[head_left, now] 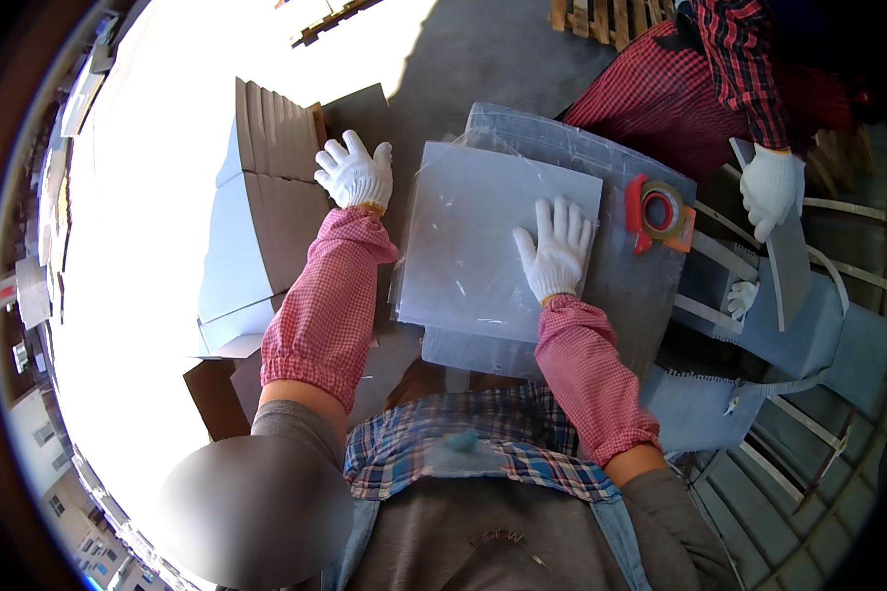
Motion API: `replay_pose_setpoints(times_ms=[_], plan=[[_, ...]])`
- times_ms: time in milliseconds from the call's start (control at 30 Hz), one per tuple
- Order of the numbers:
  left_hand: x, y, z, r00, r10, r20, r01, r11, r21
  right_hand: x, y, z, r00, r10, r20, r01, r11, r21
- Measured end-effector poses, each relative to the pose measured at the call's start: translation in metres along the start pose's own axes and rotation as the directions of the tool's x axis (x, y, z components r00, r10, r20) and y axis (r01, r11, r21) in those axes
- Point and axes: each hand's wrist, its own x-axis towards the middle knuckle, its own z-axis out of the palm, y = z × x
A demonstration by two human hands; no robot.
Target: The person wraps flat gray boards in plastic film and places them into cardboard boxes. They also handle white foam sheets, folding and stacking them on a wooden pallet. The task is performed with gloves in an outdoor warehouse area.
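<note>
Both my hands wear white knit gloves, with red checked sleeves over the forearms. My right hand lies flat, fingers spread, on the right part of a pale grey square sheet or stack. My left hand is held out to the left of that stack with its fingers spread and nothing in it, near a row of folded cardboard. The pale stack rests on a table covered in clear plastic. A red tape dispenser with a roll of brown tape sits on the table to the right of my right hand.
At the right, a co-worker in red checks reaches in with a white-gloved hand holding a grey flat strip. Below are a metal-framed rack and grey-blue boxes. Wooden pallets lie on the floor beyond the table.
</note>
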Motion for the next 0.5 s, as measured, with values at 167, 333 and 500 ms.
replay_pose_setpoints(times_ms=[167, 333, 500], plan=[[-0.073, -0.029, 0.011, 0.962, 0.094, 0.257, 0.024, 0.907, -0.42, -0.002, 0.001, 0.005, 1.0, -0.009, -0.007, 0.009, 0.999, -0.047], [-0.145, -0.075, 0.015, 0.822, 0.058, 0.567, 0.322, 0.774, -0.546, -0.007, 0.005, 0.021, 0.999, 0.02, -0.039, -0.022, 0.999, -0.04], [-0.165, -0.087, 0.009, 0.845, 0.062, 0.532, 0.309, 0.754, -0.579, -0.006, 0.006, 0.014, 0.999, 0.042, 0.006, -0.042, 0.999, -0.005]])
